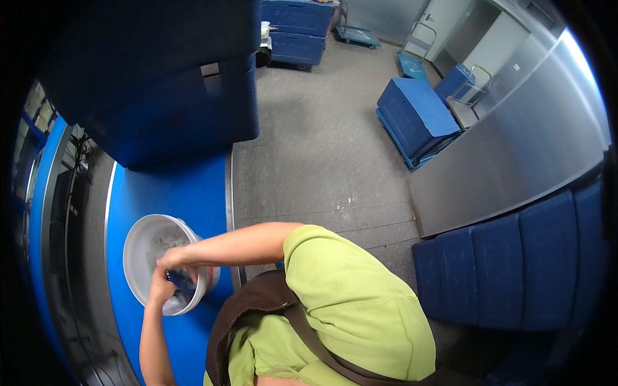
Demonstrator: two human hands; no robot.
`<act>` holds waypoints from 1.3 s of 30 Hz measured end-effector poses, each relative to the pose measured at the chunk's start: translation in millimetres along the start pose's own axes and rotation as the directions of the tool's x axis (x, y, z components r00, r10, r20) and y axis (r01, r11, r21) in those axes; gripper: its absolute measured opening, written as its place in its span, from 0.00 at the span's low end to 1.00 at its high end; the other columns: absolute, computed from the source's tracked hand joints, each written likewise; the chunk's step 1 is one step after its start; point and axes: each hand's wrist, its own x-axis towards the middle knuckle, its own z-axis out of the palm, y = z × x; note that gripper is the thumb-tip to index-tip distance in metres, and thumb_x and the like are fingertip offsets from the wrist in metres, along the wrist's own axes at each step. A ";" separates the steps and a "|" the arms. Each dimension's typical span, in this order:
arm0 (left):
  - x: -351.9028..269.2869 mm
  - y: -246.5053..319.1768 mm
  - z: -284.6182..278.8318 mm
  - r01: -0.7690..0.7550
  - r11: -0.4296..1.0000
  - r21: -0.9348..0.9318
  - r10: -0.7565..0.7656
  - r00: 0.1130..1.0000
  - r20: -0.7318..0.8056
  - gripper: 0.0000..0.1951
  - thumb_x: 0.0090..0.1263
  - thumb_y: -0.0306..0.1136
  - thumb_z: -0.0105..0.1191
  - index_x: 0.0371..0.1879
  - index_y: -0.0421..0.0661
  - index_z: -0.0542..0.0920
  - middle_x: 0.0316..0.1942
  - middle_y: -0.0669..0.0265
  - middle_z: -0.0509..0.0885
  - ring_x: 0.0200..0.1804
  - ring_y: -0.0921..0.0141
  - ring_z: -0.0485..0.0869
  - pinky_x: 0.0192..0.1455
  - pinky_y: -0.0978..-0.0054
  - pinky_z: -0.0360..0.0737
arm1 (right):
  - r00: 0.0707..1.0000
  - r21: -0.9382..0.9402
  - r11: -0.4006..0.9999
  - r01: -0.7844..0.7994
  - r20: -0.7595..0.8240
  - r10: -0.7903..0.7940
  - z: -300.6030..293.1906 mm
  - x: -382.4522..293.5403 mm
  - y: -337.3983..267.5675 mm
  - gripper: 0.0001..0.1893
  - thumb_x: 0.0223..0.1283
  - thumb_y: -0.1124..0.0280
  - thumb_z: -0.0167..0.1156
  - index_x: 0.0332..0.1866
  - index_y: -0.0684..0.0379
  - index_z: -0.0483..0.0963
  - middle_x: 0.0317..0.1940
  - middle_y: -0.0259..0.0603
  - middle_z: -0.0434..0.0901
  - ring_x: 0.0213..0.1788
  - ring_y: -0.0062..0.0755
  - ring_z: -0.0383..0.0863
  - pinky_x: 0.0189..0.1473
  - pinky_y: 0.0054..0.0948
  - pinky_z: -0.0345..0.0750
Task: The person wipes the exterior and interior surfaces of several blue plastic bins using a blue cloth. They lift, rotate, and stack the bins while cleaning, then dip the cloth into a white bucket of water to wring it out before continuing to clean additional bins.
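A white plastic bucket [137, 241] stands on the blue tabletop, its mouth facing up towards me. Both of my hands are inside its rim, close together. My left hand [162, 285] comes in from the near side, and my right hand [176, 260] reaches over the right edge. Between them they grip a crumpled dark blue cloth-like item [183, 284] with small light markings. My fingers partly hide it. Cloudy water with bubbles [169, 239] shows at the bottom of the bucket.
Large dark blue crates [193, 111] are stacked at the table's [169, 193] far end. To the right, a blue box [420, 106] sits on a trolley beside a steel panel [502, 144]. More blue crates [497, 270] stand at the near right. Grey floor [314, 159] lies between.
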 end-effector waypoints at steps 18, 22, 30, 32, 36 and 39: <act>-55.2 84.3 -33.3 -0.274 -0.080 -0.958 -0.347 0.909 -0.231 0.17 0.72 0.40 0.37 0.44 0.44 0.78 0.40 0.60 0.84 0.40 0.64 0.85 0.45 0.62 0.85 | 0.997 0.849 0.528 0.000 0.040 -0.065 15.0 -0.1 -0.8 0.39 0.64 0.41 0.47 0.66 0.68 0.58 0.64 0.59 0.64 0.65 0.54 0.65 0.63 0.55 0.66; -11.1 47.9 -13.5 -0.131 0.107 -0.986 -0.549 0.818 -0.168 0.16 0.76 0.43 0.39 0.43 0.46 0.79 0.37 0.63 0.84 0.34 0.68 0.84 0.36 0.68 0.84 | 0.955 0.758 0.650 0.063 0.143 -0.259 17.4 -10.6 4.4 0.34 0.59 0.39 0.55 0.54 0.63 0.71 0.50 0.50 0.78 0.50 0.43 0.79 0.53 0.50 0.76; -0.8 50.2 -0.1 -0.035 0.281 -0.959 -0.484 0.858 -0.173 0.21 0.67 0.48 0.49 0.44 0.41 0.78 0.44 0.54 0.82 0.44 0.62 0.82 0.48 0.59 0.79 | 0.965 0.502 0.865 -0.015 0.232 -0.118 17.8 -14.1 -0.1 0.35 0.49 0.49 0.71 0.57 0.61 0.70 0.43 0.49 0.79 0.40 0.36 0.81 0.39 0.34 0.81; -13.3 63.6 -11.8 0.068 0.123 -0.990 -0.334 0.942 0.023 0.21 0.65 0.49 0.53 0.45 0.44 0.78 0.44 0.58 0.82 0.45 0.63 0.82 0.50 0.62 0.78 | 0.971 0.506 0.863 -0.010 0.209 -0.112 17.6 -18.6 -5.3 0.32 0.50 0.51 0.71 0.54 0.62 0.70 0.42 0.49 0.78 0.35 0.29 0.80 0.25 0.22 0.77; -40.3 84.9 -23.4 -0.229 0.038 -0.973 -0.495 0.841 -0.218 0.25 0.60 0.49 0.61 0.56 0.58 0.72 0.47 0.68 0.80 0.49 0.71 0.75 0.42 0.68 0.73 | 0.939 0.700 0.687 -0.196 0.336 -0.075 9.3 -32.7 -16.2 0.29 0.55 0.59 0.67 0.55 0.65 0.64 0.40 0.45 0.75 0.30 0.22 0.76 0.14 0.08 0.65; -49.0 89.8 -26.3 -0.153 -0.199 -0.968 -0.256 0.962 -0.100 0.23 0.62 0.52 0.61 0.45 0.45 0.79 0.38 0.65 0.83 0.36 0.72 0.84 0.21 0.86 0.79 | 0.783 0.706 0.505 -0.496 0.616 -0.092 -1.0 -41.4 -25.3 0.28 0.58 0.60 0.63 0.55 0.66 0.60 0.39 0.44 0.73 0.30 0.18 0.73 0.11 0.06 0.60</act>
